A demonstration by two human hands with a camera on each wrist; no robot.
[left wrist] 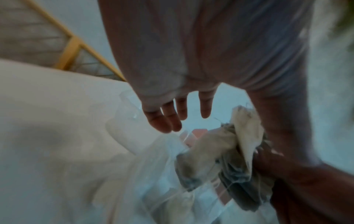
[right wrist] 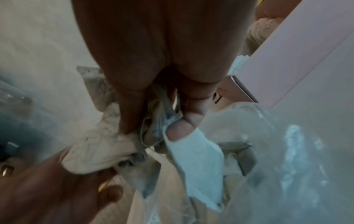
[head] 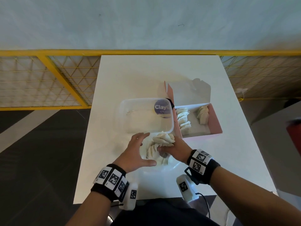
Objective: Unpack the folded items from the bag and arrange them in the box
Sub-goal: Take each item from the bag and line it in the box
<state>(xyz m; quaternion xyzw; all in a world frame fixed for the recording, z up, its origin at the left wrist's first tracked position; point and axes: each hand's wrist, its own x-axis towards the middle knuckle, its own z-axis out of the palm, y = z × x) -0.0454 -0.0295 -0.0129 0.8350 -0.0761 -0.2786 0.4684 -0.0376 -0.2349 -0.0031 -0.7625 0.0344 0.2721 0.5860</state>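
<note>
On a white table (head: 130, 75), the right hand (head: 176, 148) pinches a bunch of folded cloth items (head: 162, 139) above the clear bag (head: 166, 165). The left hand (head: 136, 150), fingers spread, steadies the bag at 9 o'clock. The pink box (head: 215, 118) waits at 1 o'clock. Risk: loose folds may slip, unfold or snag on the plastic.
</note>
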